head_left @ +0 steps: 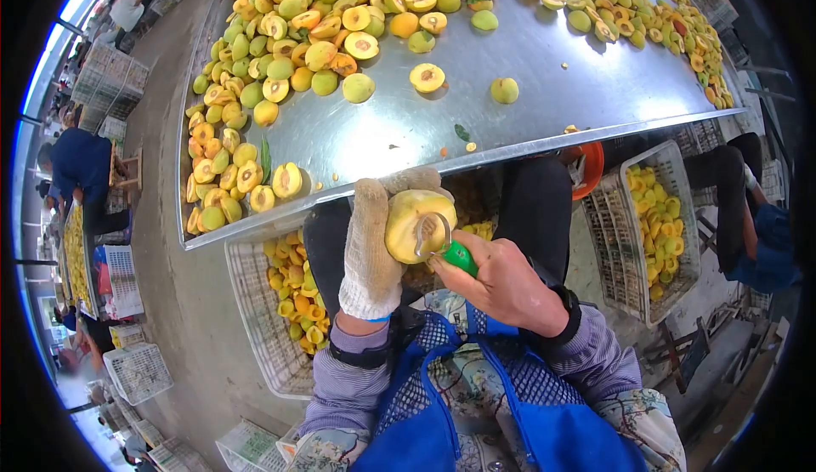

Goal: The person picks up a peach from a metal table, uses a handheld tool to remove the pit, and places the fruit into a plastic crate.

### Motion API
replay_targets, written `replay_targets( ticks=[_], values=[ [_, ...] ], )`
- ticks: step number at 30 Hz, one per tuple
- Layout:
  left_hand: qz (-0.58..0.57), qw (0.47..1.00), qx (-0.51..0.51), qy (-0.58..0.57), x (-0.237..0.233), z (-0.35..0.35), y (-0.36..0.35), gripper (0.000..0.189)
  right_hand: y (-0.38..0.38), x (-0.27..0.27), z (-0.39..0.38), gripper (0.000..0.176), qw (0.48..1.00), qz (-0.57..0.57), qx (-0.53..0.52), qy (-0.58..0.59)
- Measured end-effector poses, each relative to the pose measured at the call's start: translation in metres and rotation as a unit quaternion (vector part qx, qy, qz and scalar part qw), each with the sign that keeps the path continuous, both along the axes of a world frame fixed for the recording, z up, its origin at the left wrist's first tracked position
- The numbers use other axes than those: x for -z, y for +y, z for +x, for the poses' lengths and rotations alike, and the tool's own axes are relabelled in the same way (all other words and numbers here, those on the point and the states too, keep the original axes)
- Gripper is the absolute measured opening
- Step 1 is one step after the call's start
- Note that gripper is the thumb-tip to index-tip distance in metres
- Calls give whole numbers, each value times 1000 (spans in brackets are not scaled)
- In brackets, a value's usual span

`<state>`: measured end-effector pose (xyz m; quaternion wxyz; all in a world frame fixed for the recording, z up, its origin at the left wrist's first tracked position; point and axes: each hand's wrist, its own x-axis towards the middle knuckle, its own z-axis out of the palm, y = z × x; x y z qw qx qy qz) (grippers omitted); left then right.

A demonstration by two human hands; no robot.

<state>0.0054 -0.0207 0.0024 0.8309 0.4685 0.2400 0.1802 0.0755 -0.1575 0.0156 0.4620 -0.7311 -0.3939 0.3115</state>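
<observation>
My left hand (368,238), in a pale knitted work glove, is closed round a yellow peach half (401,232) and holds it cut face up at the table's front edge. The brown pit area shows in the middle of that face. Bare of any glove, my right hand (514,292) grips the green handle of a pitting knife (460,258). Its curved metal loop lies against the peach flesh round the pit. Beyond both hands, a heap of peach halves (293,55) covers the left of the metal table (399,136).
Slatted crates of peach halves stand at my left (255,319) and right (608,242). An orange bucket (589,170) sits under the table edge. More halves (625,17) lie at the far right. A person (756,234) sits at right; another (81,166) bends at left.
</observation>
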Motion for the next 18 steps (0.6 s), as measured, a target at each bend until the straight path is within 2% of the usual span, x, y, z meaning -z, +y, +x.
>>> replay_targets(
  ticks=[3,7,11,13,15,16,18],
  values=[
    [-19,998,48,-41,4,-5,0,65,-2,-2,-2,23,1000,-9,-3,13],
    [-32,998,33,-46,-4,-7,-14,64,-6,-6,-5,22,998,-18,-6,52],
    [68,995,-15,-72,-7,-5,-23,62,-7,-6,-4,21,998,-21,-9,65],
    [96,990,-40,-94,-12,0,-30,60,-8,-6,-4,20,991,35,-25,128],
    [205,970,-112,-62,-18,5,-36,61,-9,-5,-2,20,988,32,-32,149],
    [205,970,-112,-62,-21,3,-29,61,-10,-5,-1,19,984,31,-39,171],
    [155,984,64,-61,-27,-3,-9,58,-10,-5,-4,19,987,22,-23,159]
  ],
)
